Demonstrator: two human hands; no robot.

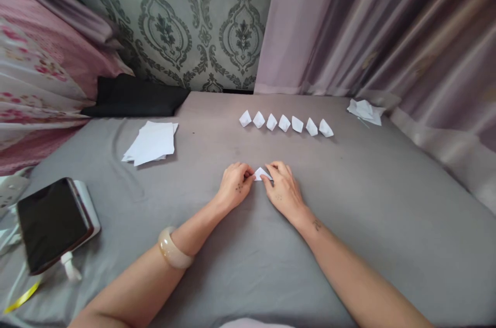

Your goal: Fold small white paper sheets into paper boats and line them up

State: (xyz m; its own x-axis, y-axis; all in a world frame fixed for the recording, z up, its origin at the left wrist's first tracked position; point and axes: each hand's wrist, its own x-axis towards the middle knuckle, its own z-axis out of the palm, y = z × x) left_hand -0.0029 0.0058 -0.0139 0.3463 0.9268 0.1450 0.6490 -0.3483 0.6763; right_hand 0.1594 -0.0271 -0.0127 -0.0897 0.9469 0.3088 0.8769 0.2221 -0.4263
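Note:
Between my hands is a small piece of white paper folded into a triangle, low over the grey cloth. My left hand pinches its left corner between thumb and fingers. On the other side, my right hand grips the right edge, thumb on the front face and fingers behind. Farther back stands a row of several small folded white paper shapes. Toward the left lies a stack of loose white paper sheets.
At the back right is a small pile of paper scraps. A phone lies on a white device with cables at the left edge. Black folded fabric rests at the back left. Curtains hang along the right side.

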